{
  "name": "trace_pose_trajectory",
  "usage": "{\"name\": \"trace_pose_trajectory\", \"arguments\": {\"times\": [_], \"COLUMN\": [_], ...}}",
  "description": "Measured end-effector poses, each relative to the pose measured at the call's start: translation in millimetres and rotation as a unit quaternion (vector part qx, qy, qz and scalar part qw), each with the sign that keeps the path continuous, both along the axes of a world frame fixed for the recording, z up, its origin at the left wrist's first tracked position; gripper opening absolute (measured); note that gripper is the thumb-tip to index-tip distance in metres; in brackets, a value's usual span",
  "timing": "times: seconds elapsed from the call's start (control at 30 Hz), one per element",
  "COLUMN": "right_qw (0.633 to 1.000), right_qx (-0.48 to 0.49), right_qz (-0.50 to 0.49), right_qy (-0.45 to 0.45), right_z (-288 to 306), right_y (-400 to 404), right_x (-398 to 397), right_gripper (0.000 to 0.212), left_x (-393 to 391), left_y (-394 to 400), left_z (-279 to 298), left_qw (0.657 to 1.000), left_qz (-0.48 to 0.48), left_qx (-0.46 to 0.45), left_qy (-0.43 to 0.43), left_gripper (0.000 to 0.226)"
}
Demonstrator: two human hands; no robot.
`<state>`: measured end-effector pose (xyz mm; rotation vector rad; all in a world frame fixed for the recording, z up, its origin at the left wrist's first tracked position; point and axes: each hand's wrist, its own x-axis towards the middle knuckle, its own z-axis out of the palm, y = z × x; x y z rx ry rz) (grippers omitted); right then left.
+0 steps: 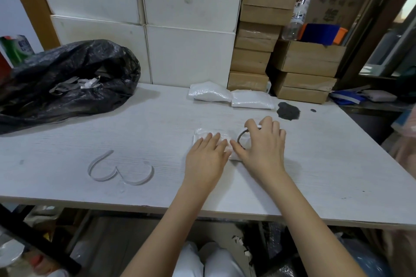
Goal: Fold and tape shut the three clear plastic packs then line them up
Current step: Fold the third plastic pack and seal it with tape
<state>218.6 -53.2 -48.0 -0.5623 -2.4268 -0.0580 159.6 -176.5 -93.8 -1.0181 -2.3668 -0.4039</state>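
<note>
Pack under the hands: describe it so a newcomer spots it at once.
On the white table, look near the front edge, right of centre. A clear plastic pack of white contents lies flat under the left hand, tape roll beside it. The two other packs sit untouched at the back by the cardboard boxes.

Whites, browns and one black

We see white-filled clear plastic packs, a pale whitewashed wooden table, a crumpled black plastic bag, brown cardboard boxes.

Black bag left; cardboard boxes behind.
</note>
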Motion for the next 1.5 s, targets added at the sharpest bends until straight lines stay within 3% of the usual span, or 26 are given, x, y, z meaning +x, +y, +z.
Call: {"name": "trace_pose_trajectory", "arguments": {"times": [0.1,0.2,0.27,0.37,0.47,0.6,0.73,1.23,1.37,1.5], "right_qw": [0.994,0.985,0.981,0.961,0.937,0.936,0.963,0.978,0.970,0.964], "right_qx": [-0.069,-0.059,-0.008,0.192,0.247,0.201,0.097,0.000,0.004,-0.032], "right_qz": [0.077,0.148,0.163,0.131,0.146,0.136,0.115,0.094,0.117,0.123], "right_qy": [-0.034,-0.067,-0.107,-0.151,-0.198,-0.254,-0.223,-0.185,-0.212,-0.235], "right_z": [18,40,52,63,76,83,65,27,25,26], "right_y": [9,14,11,5,5,26,49,65,62,60], "right_x": [3,4,3,-2,1,5,14,10,6,7], "right_gripper": [0.031,0.028,0.028,0.026,0.027,0.040,0.042,0.025,0.021,0.016], "left_x": [-1,-1,-1,0,2,2,1,0,0,-2], "left_y": [9,15,16,17,17,15,17,12,14,23], "left_z": [11,15,15,14,15,13,9,10,32,50], "left_qw": [0.999,0.996,0.995,0.995,0.994,0.994,0.994,0.990,0.992,0.985], "left_qz": [0.027,0.053,0.058,0.067,0.075,0.071,0.074,0.041,0.041,0.049], "left_qx": [0.033,0.031,0.030,0.032,0.032,0.052,0.071,0.102,-0.016,-0.141], "left_qy": [-0.020,-0.059,-0.070,-0.071,-0.068,-0.059,-0.048,-0.086,-0.122,-0.088], "left_gripper": [0.031,0.017,0.015,0.023,0.027,0.026,0.026,0.021,0.039,0.032]}}
